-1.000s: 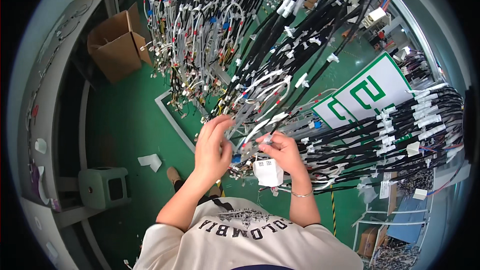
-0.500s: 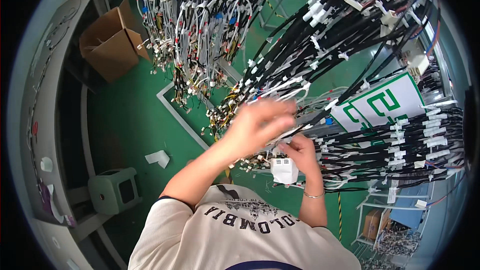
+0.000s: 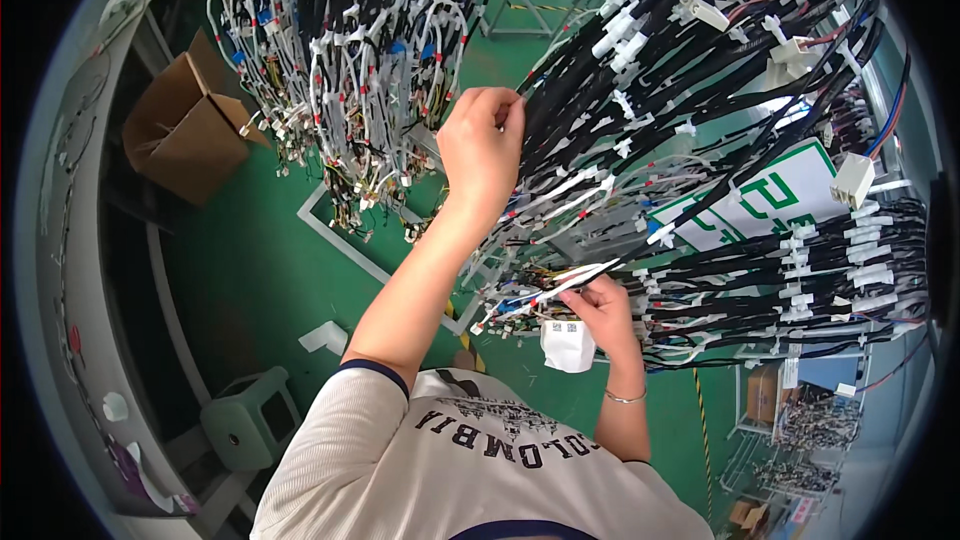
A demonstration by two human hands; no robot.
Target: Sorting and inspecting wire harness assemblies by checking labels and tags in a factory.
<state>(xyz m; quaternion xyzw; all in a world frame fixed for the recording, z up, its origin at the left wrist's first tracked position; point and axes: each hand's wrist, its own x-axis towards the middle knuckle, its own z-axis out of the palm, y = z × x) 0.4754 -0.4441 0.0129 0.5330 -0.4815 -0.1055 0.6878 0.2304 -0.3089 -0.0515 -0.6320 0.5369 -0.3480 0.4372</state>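
My left hand [image 3: 483, 145] is raised beside the black hanging cables, fingers curled and fingertips together; whatever they may hold is too small to make out. Lower and to the right, my right hand [image 3: 603, 312] pinches a wire harness [image 3: 590, 278] with black and white sleeves. Its connector ends reach left over other wire ends. A white label sheet [image 3: 567, 348] with small square codes hangs just under the right fingers; whether they grip it too is hidden. A metal bangle circles my right wrist.
Bundled harnesses [image 3: 400, 0] hang from above at the far left, and more [image 3: 760, 300] stretch out at the right. A green-and-white sign [image 3: 790, 185] lies among them. On the green floor stand a cardboard box [image 3: 185, 135] and a stool [image 3: 250, 420]. A bench [image 3: 45, 340] runs along the left.
My left hand has moved up and away from the right hand, and its fingers have closed. The right hand has stayed near its place on the harness. The whole view has shifted slightly.
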